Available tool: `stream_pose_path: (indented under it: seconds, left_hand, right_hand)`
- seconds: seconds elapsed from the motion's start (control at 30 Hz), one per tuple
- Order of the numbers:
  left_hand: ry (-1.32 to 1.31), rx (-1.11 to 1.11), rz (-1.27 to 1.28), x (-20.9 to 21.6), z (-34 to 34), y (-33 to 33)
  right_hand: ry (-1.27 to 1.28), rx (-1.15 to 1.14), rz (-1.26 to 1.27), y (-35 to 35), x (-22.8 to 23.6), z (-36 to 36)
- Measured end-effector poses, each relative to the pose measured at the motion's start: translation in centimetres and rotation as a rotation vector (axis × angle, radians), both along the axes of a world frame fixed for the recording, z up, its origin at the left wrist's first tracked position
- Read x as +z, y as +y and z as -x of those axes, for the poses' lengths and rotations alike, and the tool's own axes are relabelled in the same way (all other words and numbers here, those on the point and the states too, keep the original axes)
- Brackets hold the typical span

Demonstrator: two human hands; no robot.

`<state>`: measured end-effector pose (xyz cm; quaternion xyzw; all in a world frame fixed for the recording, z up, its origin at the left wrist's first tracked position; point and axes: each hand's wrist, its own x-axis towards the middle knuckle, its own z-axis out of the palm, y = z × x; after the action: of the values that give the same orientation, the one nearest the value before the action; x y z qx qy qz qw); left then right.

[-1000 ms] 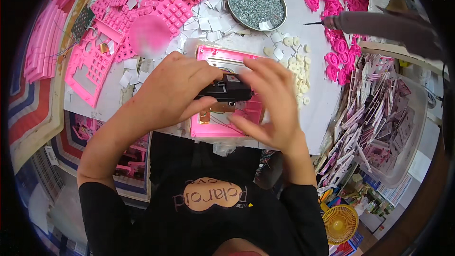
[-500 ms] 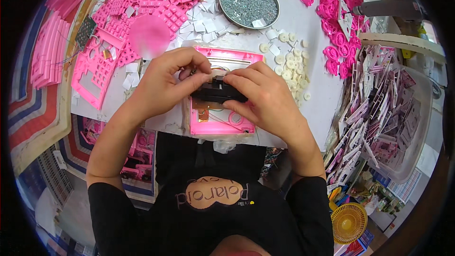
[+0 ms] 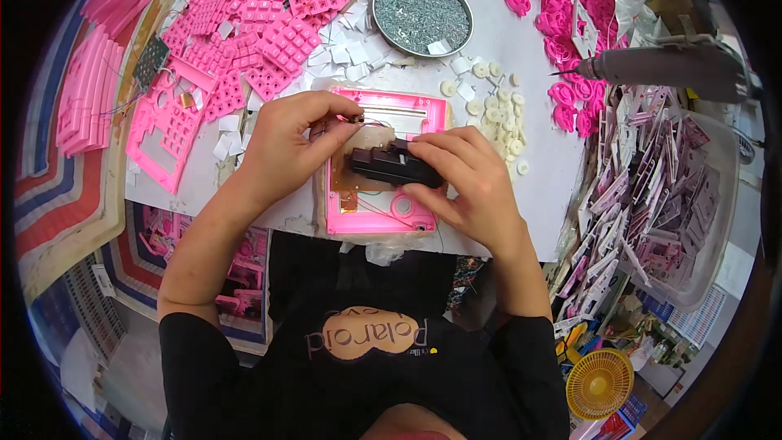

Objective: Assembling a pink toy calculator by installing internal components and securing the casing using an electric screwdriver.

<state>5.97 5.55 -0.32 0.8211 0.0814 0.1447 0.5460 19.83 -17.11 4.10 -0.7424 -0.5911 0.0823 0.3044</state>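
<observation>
My right hand [image 3: 468, 183] is closed on a black plastic mechanism [image 3: 395, 165], thumb below and fingers above, holding it over a pink plastic casing [image 3: 375, 224]. My left hand [image 3: 297, 134] pinches a small dark part [image 3: 357, 119] at the casing's upper left; its exact kind is too small to make out. Thin wires run near the fingertips. Inside the casing a brown circuit board [image 3: 346, 183] shows partly, the black mechanism covering some of it. The casing lies flat at the table's near edge.
Pink keypads [image 3: 289, 37] heap at the back left beside white paper pieces. A round tin of screws [image 3: 423, 16] stands behind the casing, cream plastic discs [image 3: 501, 118] to its right. A grey electric screwdriver [image 3: 668, 65] hangs at right, above a clear bin [image 3: 717, 220] of flat parts.
My hands have moved apart; the black mechanism has shifted slightly right and nearer with my right hand. The screwdriver has swung nearer, and a blurred pink disc above the keypads has gone from view.
</observation>
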Motion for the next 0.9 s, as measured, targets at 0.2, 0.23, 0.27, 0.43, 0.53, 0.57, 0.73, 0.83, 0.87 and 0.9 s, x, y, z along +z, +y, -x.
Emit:
stream_pose_path:
  seconds: [0.2,0.23,0.27,0.43,0.53,0.57,0.73,0.83,0.87,0.9]
  left_hand:
    - [-0.118,-0.010,-0.240,0.2,-0.3,-0.5]
    - [-0.152,-0.003,-0.261,0.0,-0.4,-0.7]
    - [-0.185,0.005,-0.283,0.0,-0.5,-0.8]
    - [-0.048,0.091,-0.197,0.1,-0.5,-1.0]
    - [-0.045,0.098,-0.170,0.1,-0.5,-0.8]
    - [-0.055,0.101,-0.157,0.0,-0.5,-0.9]
    - [0.021,0.080,0.111,-0.3,-1.0,-1.5]
    - [0.082,0.050,0.142,-0.4,-0.4,-0.8]
    - [0.085,0.056,0.123,-0.3,-0.1,-0.5]
    - [0.092,0.069,0.108,-0.3,0.3,-0.4]
  right_hand:
    - [0.008,-0.079,-0.127,2.9,0.0,0.9]
    - [0.017,-0.095,-0.150,3.4,-0.3,1.0]
    - [0.001,-0.103,-0.176,4.0,-0.8,1.2]
    - [0.022,-0.125,-0.163,4.9,-1.8,1.4]
    - [-0.051,-0.111,-0.119,4.0,-0.3,1.7]
    - [-0.046,-0.074,-0.050,3.2,-0.3,1.7]
    - [-0.015,0.009,-0.019,0.9,-1.6,0.5]
    - [-0.004,-0.064,-0.075,-0.8,-0.3,0.0]
    - [-0.001,-0.111,-0.046,-2.0,0.3,-0.7]
    - [-0.043,-0.158,-0.113,-3.4,0.4,-1.9]
